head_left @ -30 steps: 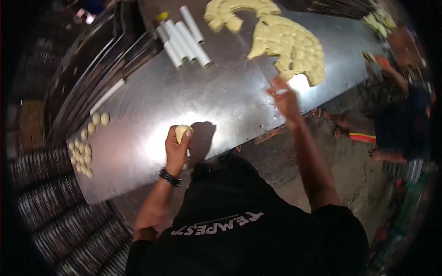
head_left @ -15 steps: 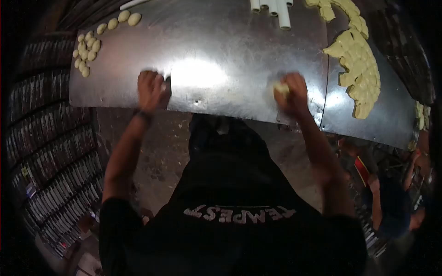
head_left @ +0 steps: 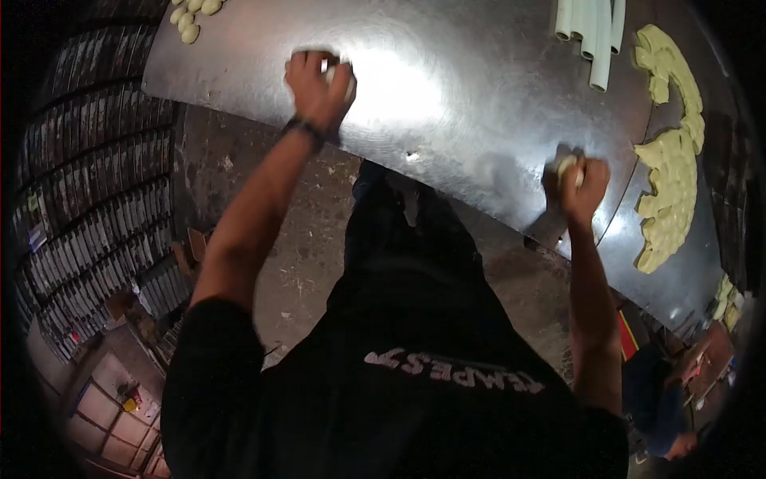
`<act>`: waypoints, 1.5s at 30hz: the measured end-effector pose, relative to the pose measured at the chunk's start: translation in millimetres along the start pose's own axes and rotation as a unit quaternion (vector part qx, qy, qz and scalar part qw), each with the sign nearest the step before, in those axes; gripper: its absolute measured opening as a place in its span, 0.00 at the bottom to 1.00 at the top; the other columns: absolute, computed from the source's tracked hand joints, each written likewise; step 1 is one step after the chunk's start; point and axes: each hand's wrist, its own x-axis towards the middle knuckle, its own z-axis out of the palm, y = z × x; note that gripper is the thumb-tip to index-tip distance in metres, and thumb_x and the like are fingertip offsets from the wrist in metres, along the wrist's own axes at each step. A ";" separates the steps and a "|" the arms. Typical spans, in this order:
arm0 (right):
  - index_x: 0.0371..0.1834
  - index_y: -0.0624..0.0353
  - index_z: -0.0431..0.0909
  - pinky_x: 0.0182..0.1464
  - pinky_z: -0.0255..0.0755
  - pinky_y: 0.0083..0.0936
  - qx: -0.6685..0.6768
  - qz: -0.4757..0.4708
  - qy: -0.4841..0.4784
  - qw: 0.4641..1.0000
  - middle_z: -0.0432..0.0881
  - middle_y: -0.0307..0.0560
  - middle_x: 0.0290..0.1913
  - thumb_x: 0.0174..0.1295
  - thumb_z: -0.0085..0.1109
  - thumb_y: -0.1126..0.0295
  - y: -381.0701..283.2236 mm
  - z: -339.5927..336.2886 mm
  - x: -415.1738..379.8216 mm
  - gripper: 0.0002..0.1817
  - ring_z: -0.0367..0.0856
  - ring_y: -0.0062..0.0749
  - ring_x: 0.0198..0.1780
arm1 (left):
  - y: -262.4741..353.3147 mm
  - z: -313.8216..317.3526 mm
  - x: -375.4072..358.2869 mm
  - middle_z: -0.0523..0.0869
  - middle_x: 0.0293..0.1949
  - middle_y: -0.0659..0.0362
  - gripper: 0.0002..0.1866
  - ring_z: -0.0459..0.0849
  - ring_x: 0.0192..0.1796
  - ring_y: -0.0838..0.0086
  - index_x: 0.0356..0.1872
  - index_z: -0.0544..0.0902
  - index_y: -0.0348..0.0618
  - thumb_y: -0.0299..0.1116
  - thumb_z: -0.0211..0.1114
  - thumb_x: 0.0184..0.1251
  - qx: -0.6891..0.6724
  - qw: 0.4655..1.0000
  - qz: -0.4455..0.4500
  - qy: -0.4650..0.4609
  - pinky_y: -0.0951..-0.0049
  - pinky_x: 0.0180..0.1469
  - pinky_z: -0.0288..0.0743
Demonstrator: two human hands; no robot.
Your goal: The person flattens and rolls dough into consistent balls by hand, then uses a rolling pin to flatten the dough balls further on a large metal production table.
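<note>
My left hand (head_left: 316, 97), a dark band at its wrist, is curled around a small piece of dough (head_left: 330, 73) above the metal table (head_left: 487, 104). Only a pale bit of that piece shows between thumb and fingers. Closer to the right end, my right hand (head_left: 589, 190) has its fingers closed on another dough piece (head_left: 566, 167), partly hidden by them. To the right of this hand lies a large flattened sheet of yellow dough (head_left: 669, 195). Several round dough balls (head_left: 190, 33) sit at the table's far left.
White tubes (head_left: 600, 68) lie together at the table's back. Racks stacked with trays (head_left: 96, 191) stand along the left. Another person (head_left: 658, 399) is at the lower right, near the table's end. The table's front edge runs just before my body.
The view has turned, so the table slants and its contents appear shifted right. Dough now shows in my left hand; both hands stay over the table.
</note>
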 end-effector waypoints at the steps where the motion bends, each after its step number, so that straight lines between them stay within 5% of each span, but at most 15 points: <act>1: 0.30 0.61 0.75 0.46 0.63 0.38 0.003 0.081 0.012 0.997 0.75 0.50 0.31 0.52 0.58 0.71 -13.5 9.5 26.9 0.05 0.71 0.44 0.37 | 21.4 19.6 25.3 0.80 0.36 0.49 0.12 0.75 0.44 0.55 0.29 0.81 0.40 0.39 0.64 0.53 0.007 0.995 -0.069 0.071 0.58 0.49 0.68; 3: 0.29 0.61 0.75 0.45 0.66 0.37 0.033 0.134 0.075 0.988 0.76 0.50 0.30 0.52 0.60 0.71 -38.3 39.9 53.1 0.06 0.73 0.45 0.38 | 59.1 49.8 48.0 0.82 0.26 0.48 0.12 0.80 0.36 0.52 0.19 0.81 0.38 0.37 0.63 0.51 -0.155 0.961 -0.229 0.016 0.56 0.40 0.72; 10: 0.25 0.62 0.77 0.41 0.70 0.40 0.071 -0.069 -0.025 0.995 0.79 0.52 0.30 0.58 0.57 0.67 -74.6 -0.6 -1.9 0.10 0.79 0.45 0.35 | -8.6 -25.1 -12.6 0.78 0.39 0.53 0.08 0.74 0.44 0.59 0.32 0.81 0.41 0.33 0.65 0.54 -0.066 0.967 0.213 -0.121 0.58 0.49 0.65; 15: 0.31 0.67 0.80 0.42 0.72 0.38 -0.124 0.403 0.155 0.893 0.80 0.57 0.32 0.58 0.59 0.66 -23.5 38.0 42.5 0.12 0.78 0.44 0.35 | 3.9 45.1 58.7 0.81 0.32 0.54 0.03 0.77 0.40 0.57 0.27 0.81 0.45 0.28 0.65 0.50 -0.169 0.982 -0.065 0.050 0.60 0.43 0.68; 21: 0.49 0.66 0.75 0.47 0.72 0.25 0.042 0.414 0.055 0.907 0.78 0.43 0.41 0.54 0.68 0.71 -87.8 36.7 -10.0 0.21 0.77 0.31 0.43 | -9.3 -12.9 9.8 0.76 0.53 0.53 0.19 0.71 0.59 0.60 0.47 0.79 0.40 0.28 0.66 0.51 -0.149 0.892 0.216 -0.369 0.61 0.59 0.67; 25: 0.52 0.63 0.73 0.49 0.73 0.25 0.212 0.495 -0.048 0.841 0.77 0.44 0.45 0.54 0.67 0.71 -193.0 40.8 107.6 0.22 0.77 0.29 0.48 | -78.7 -79.4 89.3 0.80 0.40 0.53 0.14 0.80 0.46 0.62 0.40 0.80 0.40 0.31 0.69 0.51 -0.358 0.825 0.061 -0.433 0.62 0.50 0.74; 29: 0.49 0.61 0.72 0.48 0.74 0.27 0.367 0.123 0.084 0.918 0.75 0.46 0.46 0.51 0.69 0.75 -408.2 130.4 287.9 0.22 0.77 0.31 0.46 | -177.9 -185.7 201.0 0.82 0.38 0.60 0.18 0.80 0.43 0.75 0.45 0.80 0.39 0.27 0.71 0.51 -0.504 0.801 -0.182 -0.267 0.72 0.49 0.74; 32: 0.44 0.58 0.74 0.48 0.72 0.30 0.488 -0.175 0.005 0.855 0.75 0.46 0.44 0.55 0.65 0.63 -530.5 206.6 330.5 0.17 0.75 0.35 0.47 | -302.7 -217.5 269.4 0.83 0.40 0.60 0.09 0.80 0.43 0.75 0.41 0.81 0.39 0.26 0.67 0.60 -0.217 0.969 -0.013 0.116 0.74 0.49 0.73; 35: 0.39 0.56 0.81 0.50 0.71 0.40 0.259 -0.264 -0.090 0.925 0.78 0.50 0.46 0.47 0.67 0.58 -592.5 332.7 334.0 0.18 0.76 0.45 0.50 | -484.0 -191.9 279.4 0.83 0.49 0.54 0.16 0.79 0.49 0.70 0.53 0.78 0.35 0.37 0.54 0.74 -0.163 0.971 -0.167 -0.040 0.69 0.53 0.71; 36: 0.39 0.56 0.81 0.48 0.71 0.42 0.085 -0.220 -0.283 0.930 0.78 0.52 0.47 0.48 0.65 0.60 -586.3 331.7 331.8 0.17 0.75 0.45 0.52 | -600.5 -169.9 258.0 0.75 0.61 0.44 0.23 0.74 0.63 0.59 0.62 0.73 0.36 0.39 0.52 0.72 0.148 0.980 0.064 -0.115 0.61 0.66 0.65; 37: 0.40 0.57 0.80 0.47 0.71 0.40 0.251 0.000 -0.267 0.930 0.78 0.50 0.46 0.49 0.62 0.62 -586.1 387.2 309.6 0.16 0.75 0.44 0.52 | -650.3 -179.6 257.2 0.68 0.67 0.43 0.27 0.66 0.70 0.55 0.68 0.65 0.35 0.42 0.46 0.74 0.219 0.941 0.095 -0.240 0.61 0.72 0.56; 39: 0.43 0.59 0.77 0.49 0.72 0.37 0.248 -0.227 -0.093 0.937 0.78 0.46 0.48 0.54 0.58 0.65 -526.1 310.6 286.7 0.15 0.76 0.42 0.50 | -618.9 -179.9 240.5 0.67 0.68 0.43 0.29 0.65 0.70 0.55 0.69 0.62 0.35 0.46 0.43 0.76 0.244 0.955 0.142 -0.091 0.61 0.73 0.54; 41: 0.50 0.61 0.75 0.53 0.71 0.34 0.307 -0.155 -0.128 0.930 0.77 0.46 0.51 0.58 0.58 0.62 -435.4 234.4 254.8 0.19 0.76 0.37 0.53 | -595.8 -185.7 228.0 0.67 0.68 0.42 0.28 0.66 0.69 0.54 0.69 0.62 0.34 0.43 0.45 0.78 0.245 0.957 0.152 -0.039 0.62 0.71 0.57; 42: 0.55 0.60 0.74 0.55 0.71 0.32 0.273 -0.044 -0.145 0.950 0.77 0.48 0.53 0.61 0.58 0.59 -389.4 219.7 233.3 0.23 0.76 0.35 0.55 | -576.9 -179.1 228.4 0.68 0.66 0.42 0.28 0.70 0.66 0.54 0.68 0.64 0.34 0.45 0.46 0.77 0.082 0.996 -0.036 -0.018 0.61 0.70 0.61; 45: 0.51 0.60 0.76 0.53 0.73 0.32 0.144 0.303 0.097 0.937 0.80 0.48 0.47 0.59 0.59 0.62 -162.2 126.9 101.1 0.19 0.78 0.39 0.49 | -428.4 -169.8 210.5 0.75 0.60 0.43 0.27 0.76 0.59 0.56 0.61 0.72 0.31 0.47 0.50 0.76 0.003 0.993 -0.086 0.078 0.61 0.60 0.71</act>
